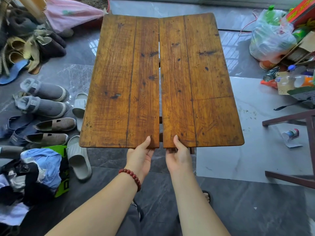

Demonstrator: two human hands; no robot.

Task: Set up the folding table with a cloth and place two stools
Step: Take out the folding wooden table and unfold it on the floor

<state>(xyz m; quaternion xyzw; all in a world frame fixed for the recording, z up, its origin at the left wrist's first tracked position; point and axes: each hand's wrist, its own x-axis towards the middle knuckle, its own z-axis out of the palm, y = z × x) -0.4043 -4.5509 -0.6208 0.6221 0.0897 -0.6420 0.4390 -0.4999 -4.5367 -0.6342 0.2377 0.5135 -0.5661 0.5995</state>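
Wooden folding table [129, 82] halves sit nearly flat, left hand [139, 155] and right hand [179, 155] each gripping a near inner edge, likely to close the centre gap.

Glossy grey marble floor [76, 68], window-grille glare on tiles. Shoes [49, 108] crowd left side; plastic bag [271, 40], bottles [300, 80] right.

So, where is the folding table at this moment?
In the head view the folding table fills the middle, with shoes to its left; the left hand and right hand hold its near edge beside the centre gap.
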